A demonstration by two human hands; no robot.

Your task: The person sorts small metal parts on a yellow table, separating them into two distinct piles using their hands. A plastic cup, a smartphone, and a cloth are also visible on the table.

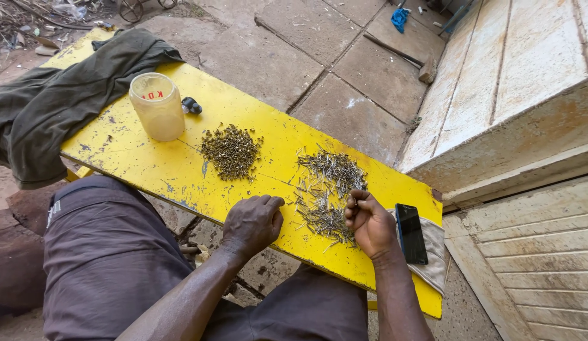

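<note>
A yellow board (180, 170) lies across in front of me, with two heaps of small metal pieces on it. The left heap (230, 150) is a dense pile of short dark screws. The right heap (328, 186) is a looser spread of thin nails. My left hand (253, 222) rests curled on the board's near edge between the heaps, holding nothing that I can see. My right hand (369, 221) sits at the nail heap's right edge with its fingers pinched together on nails.
A translucent plastic jar (157, 105) stands at the board's left, a small black object (191, 105) beside it. A dark green cloth (60, 95) drapes over the far left end. A black phone (411, 232) lies on a cloth at the right end. Stone paving and a wooden door surround.
</note>
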